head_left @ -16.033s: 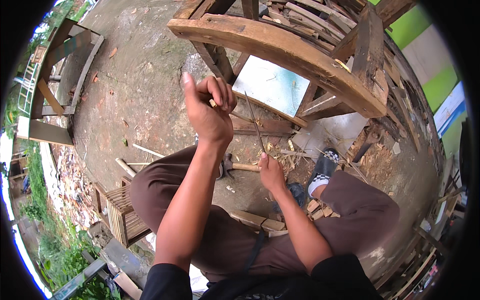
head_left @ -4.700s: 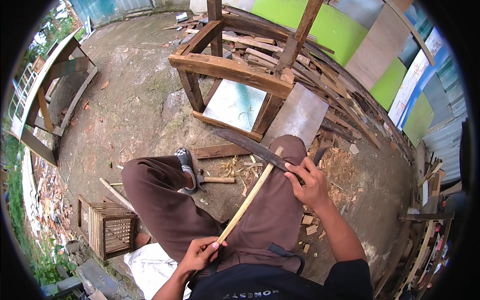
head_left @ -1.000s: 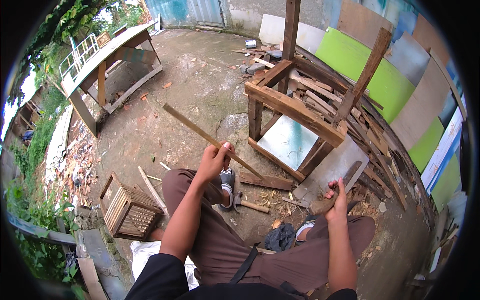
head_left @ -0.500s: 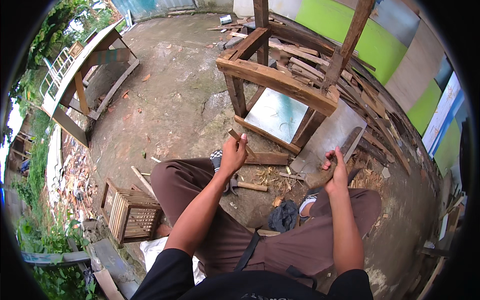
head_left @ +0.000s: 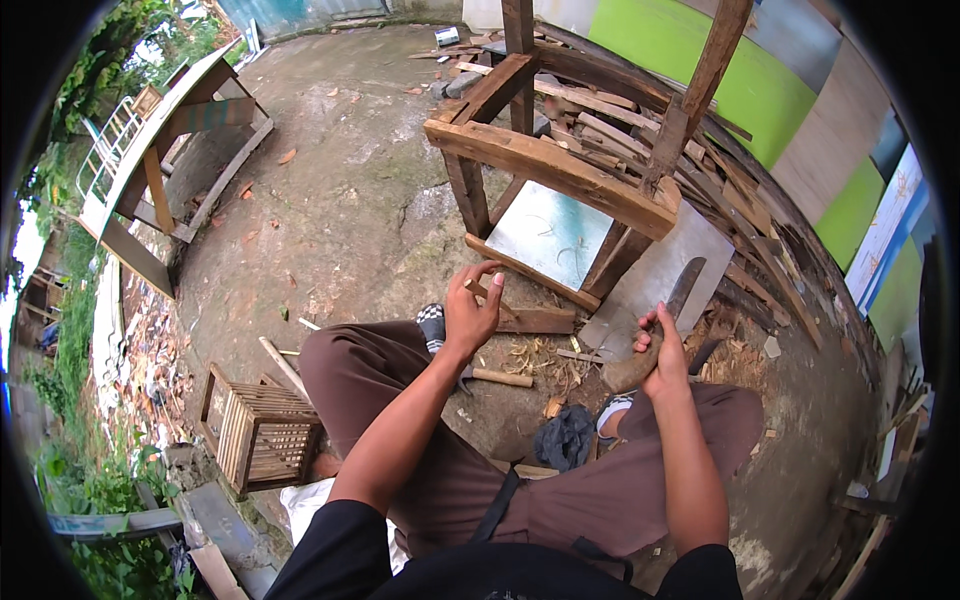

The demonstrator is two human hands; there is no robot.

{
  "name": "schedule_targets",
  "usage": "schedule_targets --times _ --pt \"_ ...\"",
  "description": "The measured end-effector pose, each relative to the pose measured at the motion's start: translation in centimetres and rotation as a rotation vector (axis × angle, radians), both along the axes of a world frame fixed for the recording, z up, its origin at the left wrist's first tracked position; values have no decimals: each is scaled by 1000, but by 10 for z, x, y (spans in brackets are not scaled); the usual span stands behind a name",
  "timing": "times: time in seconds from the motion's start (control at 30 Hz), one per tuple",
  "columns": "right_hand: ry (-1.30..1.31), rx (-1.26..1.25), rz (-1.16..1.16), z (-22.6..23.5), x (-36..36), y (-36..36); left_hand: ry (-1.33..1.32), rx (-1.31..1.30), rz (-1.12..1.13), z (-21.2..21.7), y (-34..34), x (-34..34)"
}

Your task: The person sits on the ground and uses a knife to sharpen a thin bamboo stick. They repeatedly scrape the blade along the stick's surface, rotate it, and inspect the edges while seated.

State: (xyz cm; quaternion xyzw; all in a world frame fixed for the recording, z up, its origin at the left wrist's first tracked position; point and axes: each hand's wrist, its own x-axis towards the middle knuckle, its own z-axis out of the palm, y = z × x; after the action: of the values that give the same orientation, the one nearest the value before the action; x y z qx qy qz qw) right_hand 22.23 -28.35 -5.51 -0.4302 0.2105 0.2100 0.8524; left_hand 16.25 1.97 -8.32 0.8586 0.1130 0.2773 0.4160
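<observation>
I sit on the ground with my knees apart. My left hand (head_left: 470,312) is low over the concrete, its fingers curled on a short thin wooden stick (head_left: 493,296), right next to a flat wooden block (head_left: 535,320). My right hand (head_left: 662,345) grips the wooden handle of a big chopping knife (head_left: 683,288) whose dark blade points up and away over a grey sheet (head_left: 650,275). Wood shavings (head_left: 540,355) lie between the hands.
A rough wooden frame (head_left: 545,165) stands ahead over a pale panel (head_left: 555,235). Planks are piled at the right (head_left: 770,230). A slatted wooden crate (head_left: 260,435) sits by my left knee, a dark cloth (head_left: 565,438) by my right foot, a wooden bench frame (head_left: 150,160) far left.
My left hand has come down from holding a long stick up in the air to just above the ground by the block. The right hand keeps the knife.
</observation>
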Motion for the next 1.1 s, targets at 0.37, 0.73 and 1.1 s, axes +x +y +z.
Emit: schedule_targets --times 0.37,0.73,1.1 --pt "-11 -142 133 -25 -7 3 -111 -577 -36 -2 -14 16" --pt "189 -214 375 -50 -64 26 -360 -859 -211 -27 -8 14" --pt "8 -526 547 -114 -138 108 -282 -891 -256 -14 -17 9"
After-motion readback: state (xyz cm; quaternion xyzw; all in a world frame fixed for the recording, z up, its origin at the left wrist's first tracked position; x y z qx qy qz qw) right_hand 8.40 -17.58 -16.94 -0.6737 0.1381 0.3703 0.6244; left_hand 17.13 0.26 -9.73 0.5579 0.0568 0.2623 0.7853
